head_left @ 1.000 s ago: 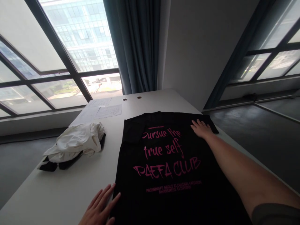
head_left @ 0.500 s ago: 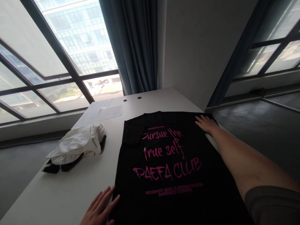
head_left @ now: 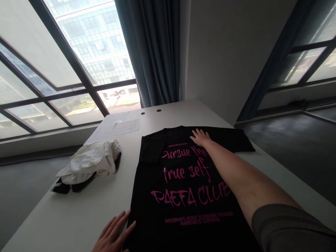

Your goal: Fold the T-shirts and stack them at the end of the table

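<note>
Near the table's (head_left: 78,217) left edge lay a crumpled white garment (head_left: 89,161), untouched. My left hand (head_left: 113,235) rested flat and open at the near edge, fingers on the lower left hem of the black T-shirt (head_left: 183,189), gripping nothing. The shirt lay spread print-up mid-table. My right hand (head_left: 201,137) pressed open-palmed near the collar, I think smoothing. I judged the flattening step in hand; next called for even strokes outward.
</note>
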Available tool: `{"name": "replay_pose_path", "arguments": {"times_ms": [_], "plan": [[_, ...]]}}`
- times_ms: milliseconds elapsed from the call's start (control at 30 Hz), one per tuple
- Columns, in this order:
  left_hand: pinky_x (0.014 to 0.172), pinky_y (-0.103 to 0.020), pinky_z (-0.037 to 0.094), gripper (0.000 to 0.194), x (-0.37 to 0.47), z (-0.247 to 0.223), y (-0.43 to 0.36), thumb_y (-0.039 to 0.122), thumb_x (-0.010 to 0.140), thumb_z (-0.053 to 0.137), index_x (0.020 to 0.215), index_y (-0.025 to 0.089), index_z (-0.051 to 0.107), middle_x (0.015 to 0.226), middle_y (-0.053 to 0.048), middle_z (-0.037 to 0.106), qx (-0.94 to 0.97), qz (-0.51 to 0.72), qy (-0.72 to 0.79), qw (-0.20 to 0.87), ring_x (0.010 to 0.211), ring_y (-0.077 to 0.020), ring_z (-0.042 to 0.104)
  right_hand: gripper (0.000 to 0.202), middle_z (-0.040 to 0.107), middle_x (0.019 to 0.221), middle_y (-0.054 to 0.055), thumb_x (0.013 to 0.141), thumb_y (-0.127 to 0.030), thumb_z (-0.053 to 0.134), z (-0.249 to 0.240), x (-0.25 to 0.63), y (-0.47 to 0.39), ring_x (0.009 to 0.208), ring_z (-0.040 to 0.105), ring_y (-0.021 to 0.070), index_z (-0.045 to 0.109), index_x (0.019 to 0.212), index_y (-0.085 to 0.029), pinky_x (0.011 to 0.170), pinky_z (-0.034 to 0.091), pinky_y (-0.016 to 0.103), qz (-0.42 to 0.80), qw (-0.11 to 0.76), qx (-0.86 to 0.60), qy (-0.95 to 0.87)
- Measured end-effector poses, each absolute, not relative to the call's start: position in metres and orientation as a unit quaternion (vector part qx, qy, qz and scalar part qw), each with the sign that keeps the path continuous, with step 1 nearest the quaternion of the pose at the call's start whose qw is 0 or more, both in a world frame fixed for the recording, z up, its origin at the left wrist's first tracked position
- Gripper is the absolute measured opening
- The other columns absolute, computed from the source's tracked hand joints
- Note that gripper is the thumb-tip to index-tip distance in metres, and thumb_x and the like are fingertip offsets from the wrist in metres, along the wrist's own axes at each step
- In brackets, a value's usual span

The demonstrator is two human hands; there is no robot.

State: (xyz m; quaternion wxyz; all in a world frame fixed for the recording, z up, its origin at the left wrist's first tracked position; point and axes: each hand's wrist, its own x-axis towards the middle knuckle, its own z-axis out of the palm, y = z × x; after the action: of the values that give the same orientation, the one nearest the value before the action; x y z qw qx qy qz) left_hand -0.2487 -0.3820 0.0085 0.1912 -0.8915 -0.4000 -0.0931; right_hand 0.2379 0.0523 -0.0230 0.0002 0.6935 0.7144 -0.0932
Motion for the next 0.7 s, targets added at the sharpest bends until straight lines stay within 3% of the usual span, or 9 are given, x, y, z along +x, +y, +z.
{"name": "replay_pose_path", "arguments": {"times_ms": [167, 267, 500, 700], "plan": [[0.107, -0.032, 0.053, 0.062, -0.241, 0.022, -0.385, 0.045, 0.098, 0.052, 0.159, 0.037, 0.042, 0.155, -0.002, 0.055, -0.883, -0.047, -0.445, 0.145, 0.137, -0.0234, 0.057, 0.077, 0.005, 0.175, 0.003, 0.099, -0.07, 0.016, -0.027, 0.245, 0.077, 0.159, 0.007, 0.0335, 0.018, 0.167, -0.032, 0.126, 0.007, 0.059, -0.093, -0.007, 0.709, 0.699], [0.103, -0.031, 0.055, 0.062, -0.248, 0.01, -0.383, 0.051, 0.098, 0.052, 0.158, 0.039, 0.042, 0.152, -0.001, 0.058, -0.886, -0.066, -0.431, 0.16, 0.134, -0.0232, 0.059, 0.078, 0.003, 0.175, 0.002, 0.099, -0.071, 0.015, -0.025, 0.247, 0.084, 0.159, 0.006, 0.0335, 0.016, 0.167, -0.033, 0.126, 0.006, 0.059, -0.097, -0.003, 0.712, 0.695], [0.102, -0.028, 0.055, 0.063, -0.253, -0.002, -0.38, 0.055, 0.097, 0.055, 0.157, 0.04, 0.043, 0.15, 0.0, 0.06, -0.887, -0.091, -0.421, 0.17, 0.134, -0.0223, 0.059, 0.082, -0.002, 0.175, 0.01, 0.098, -0.071, 0.015, -0.016, 0.205, 0.088, 0.157, 0.0, 0.0462, 0.013, 0.168, -0.028, 0.114, 0.001, 0.08, -0.133, 0.01, 0.777, 0.615], [0.104, -0.028, 0.054, 0.062, -0.245, 0.01, -0.383, 0.055, 0.099, 0.053, 0.158, 0.038, 0.043, 0.151, -0.002, 0.059, -0.884, -0.084, -0.427, 0.171, 0.135, -0.0221, 0.058, 0.082, -0.002, 0.175, 0.012, 0.098, -0.072, 0.014, -0.017, 0.192, 0.088, 0.158, -0.002, 0.0424, 0.013, 0.168, -0.03, 0.118, -0.003, 0.073, -0.124, -0.019, 0.78, 0.614]]}}
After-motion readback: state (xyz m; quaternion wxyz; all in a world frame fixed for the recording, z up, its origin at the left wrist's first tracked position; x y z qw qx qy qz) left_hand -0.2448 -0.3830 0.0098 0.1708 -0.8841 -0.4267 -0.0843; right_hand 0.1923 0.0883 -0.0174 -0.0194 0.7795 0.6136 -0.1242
